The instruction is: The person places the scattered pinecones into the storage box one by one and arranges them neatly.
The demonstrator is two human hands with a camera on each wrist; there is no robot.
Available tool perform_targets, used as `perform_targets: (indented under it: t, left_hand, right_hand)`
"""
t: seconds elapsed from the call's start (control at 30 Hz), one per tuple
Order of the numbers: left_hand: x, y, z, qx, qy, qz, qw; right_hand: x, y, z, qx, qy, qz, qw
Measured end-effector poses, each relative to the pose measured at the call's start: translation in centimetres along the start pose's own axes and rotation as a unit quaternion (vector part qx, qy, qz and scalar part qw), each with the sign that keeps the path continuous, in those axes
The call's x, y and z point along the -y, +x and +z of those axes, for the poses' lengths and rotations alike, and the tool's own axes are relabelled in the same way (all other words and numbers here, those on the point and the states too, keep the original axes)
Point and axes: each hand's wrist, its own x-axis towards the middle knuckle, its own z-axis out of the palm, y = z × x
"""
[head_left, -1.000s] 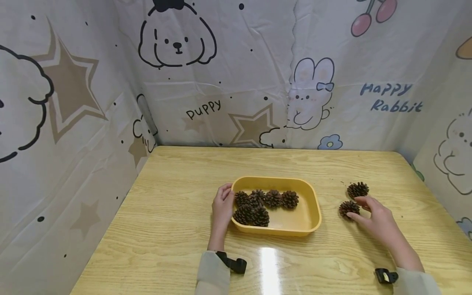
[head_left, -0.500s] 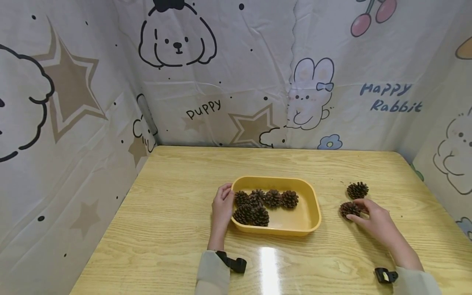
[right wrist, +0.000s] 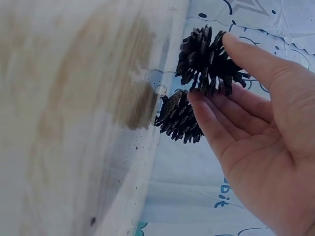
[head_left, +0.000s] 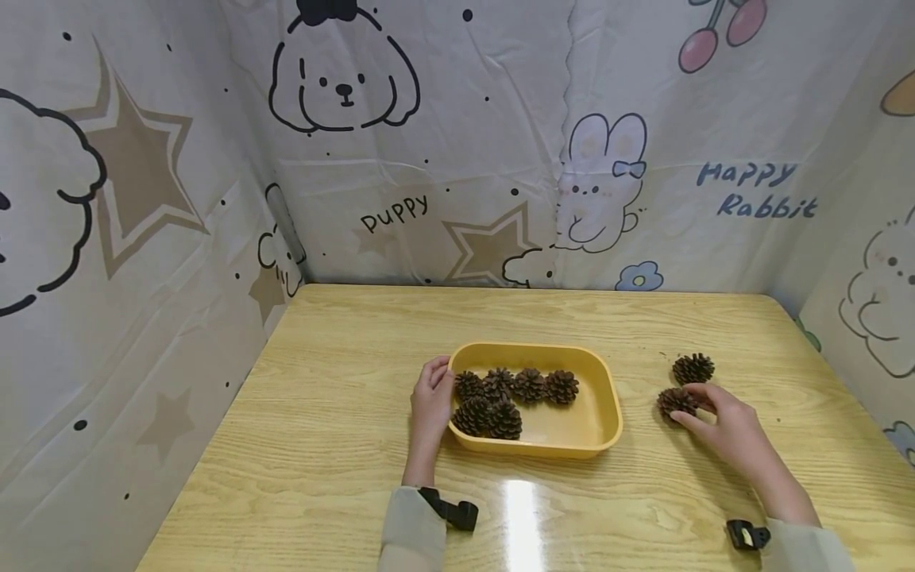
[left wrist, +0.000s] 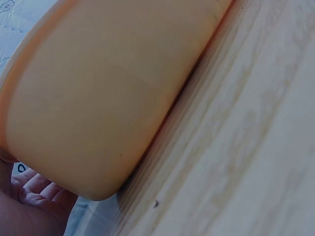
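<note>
My left hand grips the left end of a yellow plastic box, with its fingers along the outer wall. In the left wrist view the box's side fills much of the frame, and the curled left fingers show past its end. Several brown pine cones lie in the left and back parts of the box. To the right of the box my right hand pinches a pine cone between thumb and fingertips. Just behind it another pine cone lies on the table.
The box stands on a light wood-grain table. Small dark crumbs are scattered near the loose pine cone. Printed cloth hangs behind and at both sides. Black wrist bands sit at both sleeves.
The pinched pine cone has shifted very slightly within the right fingers. The left hand and the box have stayed in place.
</note>
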Motion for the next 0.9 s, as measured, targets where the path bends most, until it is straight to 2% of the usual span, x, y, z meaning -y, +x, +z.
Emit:
perform_targets:
  t: [0.2,0.63,0.9]
  left_hand:
    - [0.1,0.0,0.1,-0.003,0.004,-0.003,1.0]
    - [0.3,0.2,0.1,-0.002,0.001,-0.001,1.0]
    - [0.1,0.1,0.0,-0.003,0.0,0.002,1.0]
  right_hand:
    - [0.3,-0.1,0.0,-0.011,0.009,0.006,0.9999]
    - [0.7,-0.1,0.0,-0.044,0.023,-0.008,0.9987]
    - [1.3,0.0,-0.1,-0.048,0.034,-0.017,0.9981]
